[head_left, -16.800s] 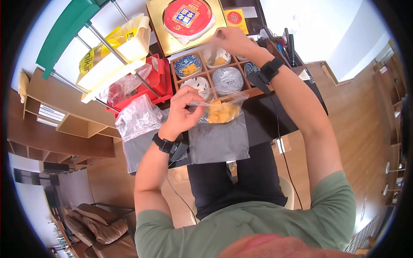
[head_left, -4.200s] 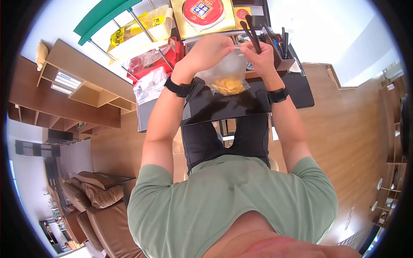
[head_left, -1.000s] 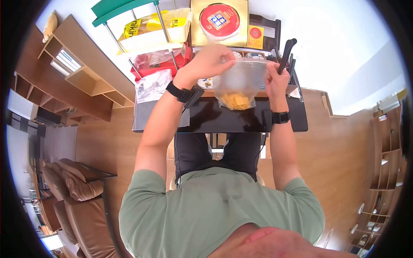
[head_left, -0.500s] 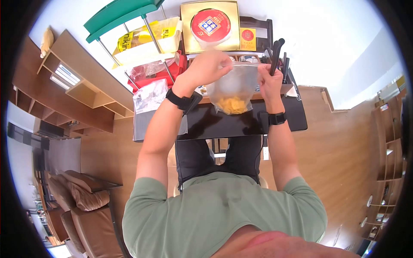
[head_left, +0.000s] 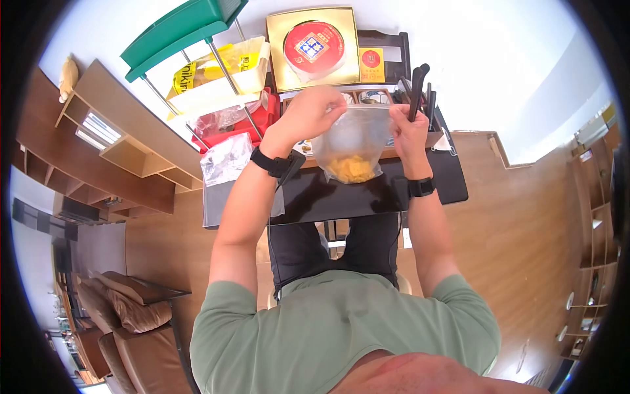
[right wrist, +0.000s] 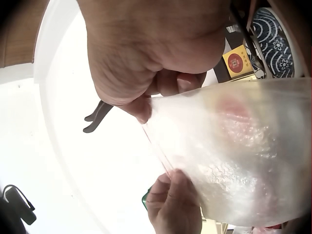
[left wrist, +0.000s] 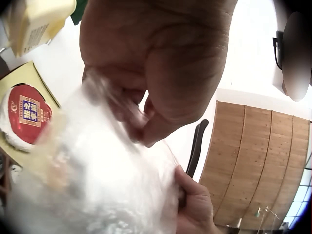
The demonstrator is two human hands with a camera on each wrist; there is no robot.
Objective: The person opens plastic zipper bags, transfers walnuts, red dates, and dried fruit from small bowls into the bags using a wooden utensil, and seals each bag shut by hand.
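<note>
A clear zip bag (head_left: 359, 131) hangs upright over the table's front part, with yellow pieces (head_left: 353, 169) gathered at its bottom. My left hand (head_left: 314, 113) pinches the bag's top edge near its left end. At the right top corner my right hand (head_left: 411, 133) pinches the same edge between thumb and finger. Black tongs (head_left: 417, 90) are also tucked in that right hand, their two arms pointing up and away. In the right wrist view, the red-lined zip strip (right wrist: 158, 151) runs taut between both hands.
Behind the bag is a wooden box with patterned bowls (right wrist: 275, 46), partly hidden. Further back lie a gold box (head_left: 279, 56) with a red round package (head_left: 314, 51). On the left stand a red basket (head_left: 266, 115), a green-topped rack (head_left: 174, 43) and plastic bags (head_left: 226, 161).
Long before, the bag lay at the table edge in my left hand while the right reached over a bowl. Both hands now hold it up; within the last second little differs except the head view.
</note>
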